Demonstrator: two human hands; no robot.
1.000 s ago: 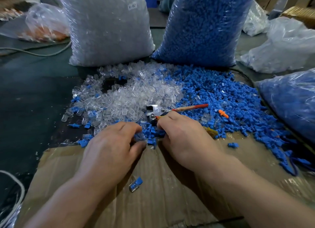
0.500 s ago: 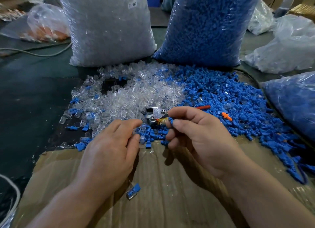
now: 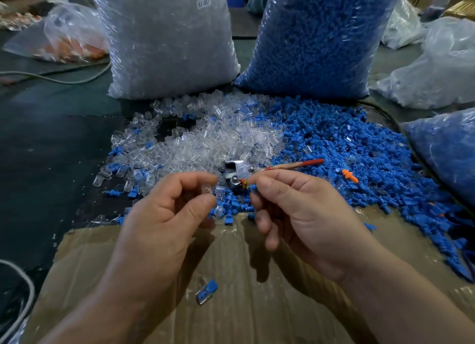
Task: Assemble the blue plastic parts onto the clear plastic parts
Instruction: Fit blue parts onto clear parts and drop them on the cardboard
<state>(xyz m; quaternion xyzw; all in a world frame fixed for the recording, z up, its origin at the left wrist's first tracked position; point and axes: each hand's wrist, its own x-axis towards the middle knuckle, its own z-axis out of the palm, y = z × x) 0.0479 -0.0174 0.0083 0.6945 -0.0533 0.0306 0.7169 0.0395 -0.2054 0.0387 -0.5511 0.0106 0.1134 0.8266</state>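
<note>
My left hand [image 3: 164,215] pinches a small clear plastic part [image 3: 207,189] between thumb and forefinger, raised above the cardboard. My right hand [image 3: 295,210] pinches a small blue plastic part [image 3: 253,187] at its fingertips, a short gap to the right of the clear one. Behind both hands lies a heap of loose clear parts [image 3: 205,140] and, to its right, a wide spread of loose blue parts [image 3: 347,148]. One joined blue-and-clear piece [image 3: 206,291] lies on the cardboard sheet [image 3: 257,305] below my hands.
A metal cutter with a red handle [image 3: 257,170] lies in the parts just beyond my fingers. Tall bags of clear parts [image 3: 167,40] and blue parts [image 3: 318,35] stand behind. Another blue bag [image 3: 447,148] sits right. An orange piece [image 3: 349,175] lies among the blue.
Both hands have lifted off the pile and turned towards each other. The left now shows a clear part at its fingertips, the right a blue part.
</note>
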